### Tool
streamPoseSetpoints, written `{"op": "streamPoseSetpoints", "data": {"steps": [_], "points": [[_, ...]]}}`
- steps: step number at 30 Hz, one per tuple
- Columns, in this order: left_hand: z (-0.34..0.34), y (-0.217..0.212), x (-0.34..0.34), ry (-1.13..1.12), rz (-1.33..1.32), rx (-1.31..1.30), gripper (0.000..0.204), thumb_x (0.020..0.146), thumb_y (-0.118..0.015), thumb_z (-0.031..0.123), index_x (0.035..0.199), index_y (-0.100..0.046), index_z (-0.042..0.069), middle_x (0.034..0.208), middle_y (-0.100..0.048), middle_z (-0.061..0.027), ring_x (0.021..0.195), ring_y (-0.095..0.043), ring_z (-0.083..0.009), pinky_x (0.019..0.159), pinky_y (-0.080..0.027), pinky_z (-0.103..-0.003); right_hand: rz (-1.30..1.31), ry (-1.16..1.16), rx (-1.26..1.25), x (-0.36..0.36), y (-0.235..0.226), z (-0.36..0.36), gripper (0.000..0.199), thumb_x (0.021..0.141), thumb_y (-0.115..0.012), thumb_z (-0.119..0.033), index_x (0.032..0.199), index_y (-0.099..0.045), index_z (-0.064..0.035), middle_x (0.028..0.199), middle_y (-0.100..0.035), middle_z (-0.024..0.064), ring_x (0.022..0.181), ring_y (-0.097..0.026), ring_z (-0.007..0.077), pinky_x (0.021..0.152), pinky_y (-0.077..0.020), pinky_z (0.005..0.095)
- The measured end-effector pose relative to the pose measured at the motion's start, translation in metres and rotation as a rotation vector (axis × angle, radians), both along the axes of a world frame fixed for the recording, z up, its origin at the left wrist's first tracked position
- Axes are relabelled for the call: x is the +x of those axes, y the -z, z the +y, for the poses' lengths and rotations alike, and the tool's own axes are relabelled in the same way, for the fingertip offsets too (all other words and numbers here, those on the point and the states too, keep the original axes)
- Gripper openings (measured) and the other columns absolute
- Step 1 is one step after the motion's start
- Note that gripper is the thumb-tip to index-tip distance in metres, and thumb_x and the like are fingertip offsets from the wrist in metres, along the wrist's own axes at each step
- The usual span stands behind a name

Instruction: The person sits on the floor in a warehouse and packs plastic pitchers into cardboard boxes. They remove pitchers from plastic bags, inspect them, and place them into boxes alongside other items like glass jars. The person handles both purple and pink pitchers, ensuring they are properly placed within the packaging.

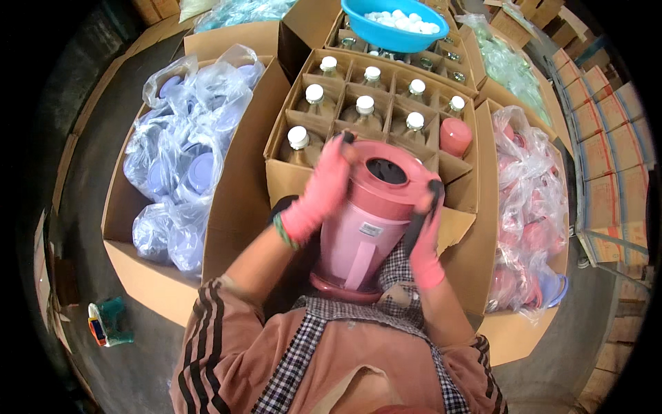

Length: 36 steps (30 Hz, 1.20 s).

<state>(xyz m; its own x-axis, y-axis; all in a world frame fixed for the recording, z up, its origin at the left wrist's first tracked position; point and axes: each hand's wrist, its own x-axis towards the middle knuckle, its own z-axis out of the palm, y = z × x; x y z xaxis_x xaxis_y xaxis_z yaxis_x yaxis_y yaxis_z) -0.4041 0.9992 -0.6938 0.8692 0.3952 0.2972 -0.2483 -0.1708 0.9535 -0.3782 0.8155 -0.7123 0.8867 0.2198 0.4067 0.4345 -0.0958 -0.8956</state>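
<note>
A pink vacuum jug (364,238) with a side handle and a pale label stands upright in front of my body. Its darker pink top ring (362,153) surrounds a round dark opening. My left hand (318,190), in a pink glove with dark fingertips, grips the ring's left side. On the opposite side my right hand (426,238), gloved alike and slightly blurred, holds the rim. Just beyond stands a divided cardboard box (289,176) with several glass bottles (369,119) under white caps. A pink cup (455,136) sits in its right part.
At left, a carton (238,179) holds bagged lilac plastic parts (200,172). Another carton (520,338) at right has bagged pink parts (527,234). A blue basin (372,31) of white caps rests on a farther box. Stacked cartons (600,155) line the right side.
</note>
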Motion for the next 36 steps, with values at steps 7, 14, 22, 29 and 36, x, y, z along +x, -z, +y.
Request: {"op": "streamPoseSetpoints", "data": {"steps": [7, 14, 22, 29, 36], "points": [[0.005, 0.031, 0.004, -0.287, -0.091, 0.524, 0.045, 0.078, -0.049, 0.016, 0.118, -0.036, 0.0, 0.113, -0.037, -0.0264, 0.104, -0.035, -0.0414, 0.092, -0.029, -0.042, 0.082, 0.063, 0.108, 0.007, -0.016, 0.014, 0.052, 0.087, -0.036, -0.039, 0.119, -0.035, 0.002, 0.116, -0.042, 0.0111, 0.108, -0.04, 0.0204, 0.094, -0.0291, 0.0315], [-0.027, -0.045, -0.044, 0.117, -0.221, 0.84, 0.061, 0.058, -0.068, 0.03, 0.109, -0.048, 0.004, 0.12, -0.042, -0.0173, 0.116, -0.031, -0.0374, 0.096, -0.018, -0.05, 0.185, -0.196, 0.327, 0.021, -0.033, -0.003, 0.053, 0.085, -0.039, -0.037, 0.121, -0.03, 0.0006, 0.122, -0.036, 0.0124, 0.114, -0.035, 0.0215, 0.096, -0.0263, 0.0337], [-0.005, -0.067, -0.026, 0.195, 0.02, -0.163, 0.041, 0.062, -0.07, 0.01, 0.098, -0.053, -0.002, 0.087, -0.06, -0.0081, 0.082, -0.055, -0.0141, 0.075, -0.043, -0.028, -0.74, 0.091, -0.233, 0.0, -0.082, 0.012, 0.076, 0.073, -0.056, -0.043, 0.129, -0.021, -0.0044, 0.131, -0.021, 0.0236, 0.12, -0.024, 0.0391, 0.096, -0.0245, 0.0449], [-0.021, -0.038, -0.027, 0.097, -0.08, -0.137, 0.054, 0.055, -0.075, 0.016, 0.098, -0.052, -0.005, 0.082, -0.059, -0.0083, 0.08, -0.053, -0.0103, 0.071, -0.043, -0.026, -0.087, -0.009, -0.34, 0.008, -0.097, 0.023, 0.062, 0.07, -0.064, -0.028, 0.117, -0.035, 0.0008, 0.111, -0.043, 0.0202, 0.095, -0.049, 0.033, 0.079, -0.0424, 0.0375], [0.026, -0.016, 0.019, 0.074, -0.148, -0.924, 0.039, 0.074, -0.06, 0.013, 0.109, -0.046, 0.003, 0.105, -0.052, -0.0076, 0.094, -0.053, -0.0205, 0.08, -0.044, -0.034, 0.29, 0.088, -0.102, 0.115, -0.061, -0.023, 0.035, 0.084, -0.046, -0.033, 0.096, -0.051, -0.0009, 0.079, -0.058, 0.0122, 0.067, -0.056, 0.0203, 0.06, -0.0458, 0.0304]]}}
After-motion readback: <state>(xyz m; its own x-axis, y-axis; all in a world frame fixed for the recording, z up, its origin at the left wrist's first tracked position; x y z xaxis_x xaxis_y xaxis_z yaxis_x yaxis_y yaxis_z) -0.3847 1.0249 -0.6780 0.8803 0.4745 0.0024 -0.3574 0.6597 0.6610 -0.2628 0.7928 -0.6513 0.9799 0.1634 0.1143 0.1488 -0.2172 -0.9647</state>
